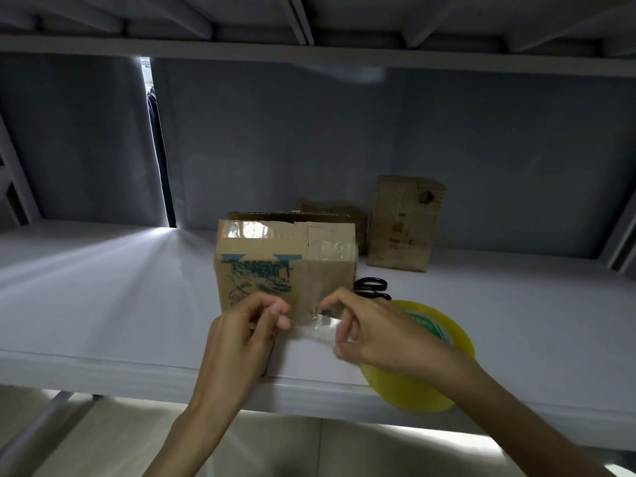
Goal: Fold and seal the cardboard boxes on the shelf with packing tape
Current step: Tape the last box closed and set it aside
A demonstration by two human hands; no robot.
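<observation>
A white shelf [103, 304] was seen spanning the whole view, backed by a grey panel [344, 149] and roofed by the underside of an upper shelf [309, 15]. Near the shelf's front edge, slightly right of centre, a box [285, 263] was stood, its near face printed in teal and its top partly covered by glossy tape; its rear flap was raised. Behind and to the right, well apart from both hands, a tall box [404, 223] was stood upright, and a low box [335, 215] was partly hidden behind the first. A yellow roll [420, 380] was seen at the front edge, just beside the right wrist and partly covered by it, overhanging the shelf lip. Black scissors [373, 287] were laid between the box and the roll, only the handles being visible. The left hand [241, 335] was held against the lower near face of the box, thumb and forefinger pinched together on one end of a clear strip [316, 327]. The right hand [371, 332] was placed just to the right, fingers closed on the other end of the strip. The strip was stretched between the two hands, directly in front of the box's bottom edge; whether it touched the cardboard could not be told.
</observation>
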